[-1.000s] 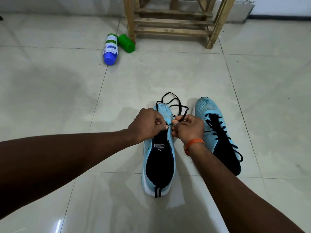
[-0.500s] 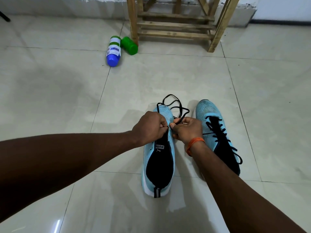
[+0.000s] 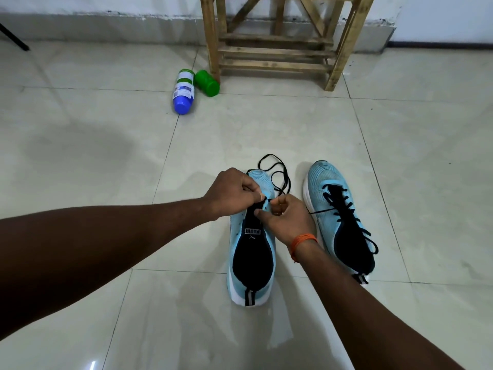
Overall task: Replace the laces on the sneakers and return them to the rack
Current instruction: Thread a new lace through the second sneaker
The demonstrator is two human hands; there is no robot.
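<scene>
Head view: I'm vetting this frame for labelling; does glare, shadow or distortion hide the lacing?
Head view: sharp, evenly lit; a small glare streak on the glossy pale floor tiles and a soft shadow lie far from the work; its wide angle tilts the wooden rack; left hand and right hand themselves hide where the black lace enters the light-blue sneaker.

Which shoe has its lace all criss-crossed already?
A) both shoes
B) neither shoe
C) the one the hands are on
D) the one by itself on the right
D: the right sneaker has black lace crossed up its front, while the middle sneaker, under the left hand and right hand, has its loose lace trailing past the toe.
</scene>
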